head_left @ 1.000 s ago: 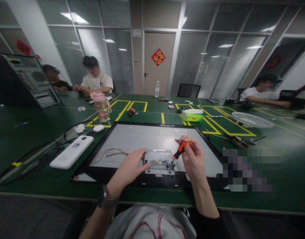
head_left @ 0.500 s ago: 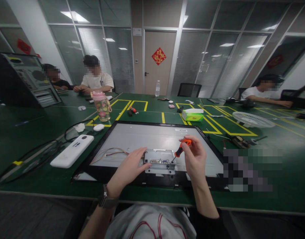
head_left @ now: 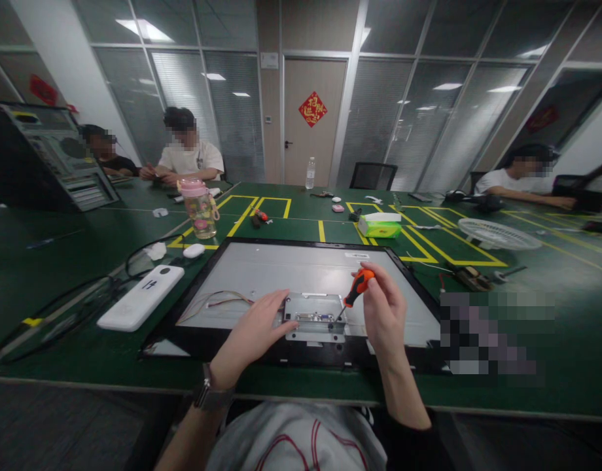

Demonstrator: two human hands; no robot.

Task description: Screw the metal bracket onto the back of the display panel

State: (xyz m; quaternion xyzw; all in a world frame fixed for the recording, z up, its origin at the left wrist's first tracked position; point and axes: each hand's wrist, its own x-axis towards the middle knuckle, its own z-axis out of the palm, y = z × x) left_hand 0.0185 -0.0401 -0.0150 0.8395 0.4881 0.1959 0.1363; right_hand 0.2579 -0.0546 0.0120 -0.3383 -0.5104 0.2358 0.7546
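Two hands at work on a flat silver panel (head_left: 291,265) w/ black frame, lying on the green table (head_left: 291,226) in front of the person. L hand (head_left: 256,330) is wide, thumb well apart from fingers, laid against the left end of a metal box (head_left: 313,304) at the panel's near-middle; can't tell how hard it presses. R hand (head_left: 387,311) holds an orange-&-black screwdriver (head_left: 360,284), fingers closed round the handle, shaft slanting down-left. Tip is at the box's right part, beside the row of ports (head_left: 313,317); too small to tell if it's in a screw. Thin wires (head_left: 227,294) lie loose on the panel, left of the box. Dark watch (head_left: 205,389) on L wrist.

Left of panel: white oblong device (head_left: 144,297) w/ dark handwriting, black cables (head_left: 40,320) nr it, plus pink-lidded bottle (head_left: 199,212) farther back. Beyond panel: green tissue pack (head_left: 381,227). Far right: round white grille (head_left: 497,234). Open PC case (head_left: 46,157) far left. Co-worker in white shirt (head_left: 190,157) sits across the table, back left.
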